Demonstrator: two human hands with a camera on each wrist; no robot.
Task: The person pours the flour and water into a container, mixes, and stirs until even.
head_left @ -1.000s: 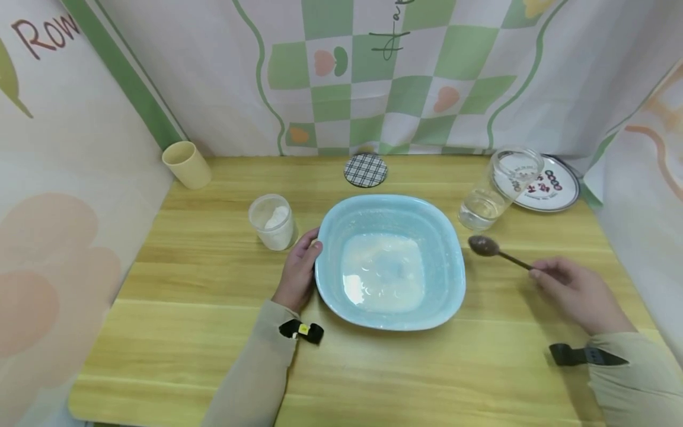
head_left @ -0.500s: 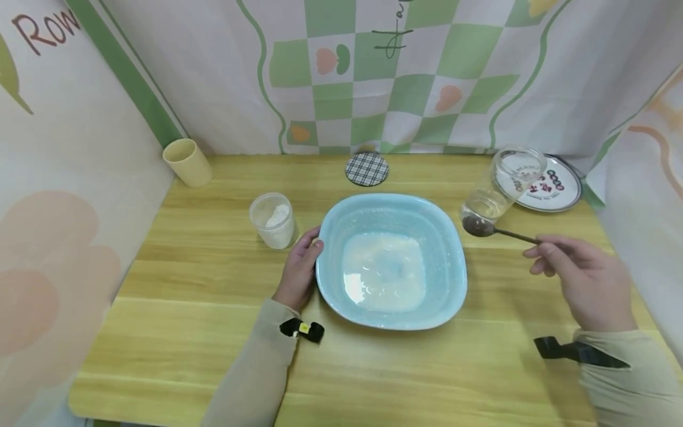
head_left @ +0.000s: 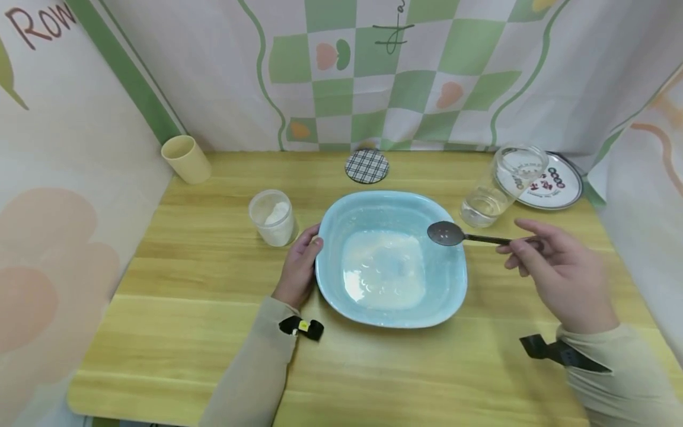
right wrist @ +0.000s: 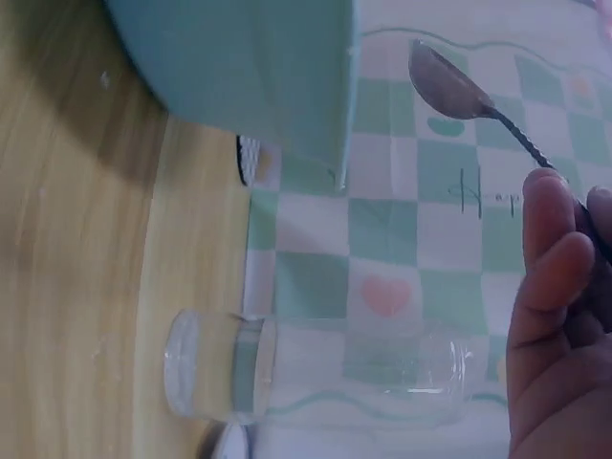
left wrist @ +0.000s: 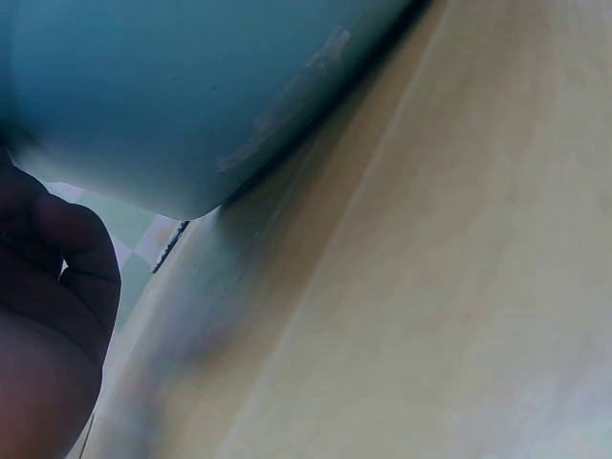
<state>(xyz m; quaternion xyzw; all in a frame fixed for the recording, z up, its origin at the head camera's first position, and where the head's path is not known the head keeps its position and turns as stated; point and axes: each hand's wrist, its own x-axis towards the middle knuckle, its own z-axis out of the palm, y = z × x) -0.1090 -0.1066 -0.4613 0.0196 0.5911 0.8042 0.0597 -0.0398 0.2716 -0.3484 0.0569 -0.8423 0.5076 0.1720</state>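
A light blue basin (head_left: pixel 441 274) sits mid-table with a shallow layer of milky white liquid in its bottom. My left hand (head_left: pixel 296 270) grips its left side, thumb by the rim; curled fingers (left wrist: pixel 81 239) show against the outer wall in the left wrist view. With my right hand (head_left: pixel 568 281) I pinch the handle of a dark spoon (head_left: pixel 447 233). The spoon's bowl overlaps the basin's right rim in the head view, and in the right wrist view the spoon (right wrist: pixel 449 84) is raised beyond the rim's height.
A clear tub of white powder (head_left: pixel 277 228) stands left of the basin. Behind on the right are a glass of water (head_left: pixel 482 204) and a patterned plate (head_left: pixel 568 190). A checked coaster (head_left: pixel 367 166) and a yellow cup (head_left: pixel 188 160) lie along the back.
My right hand has lifted the spoon and carried it left, from beside the basin to over its right rim. The left hand stays on the basin, which keeps its place.
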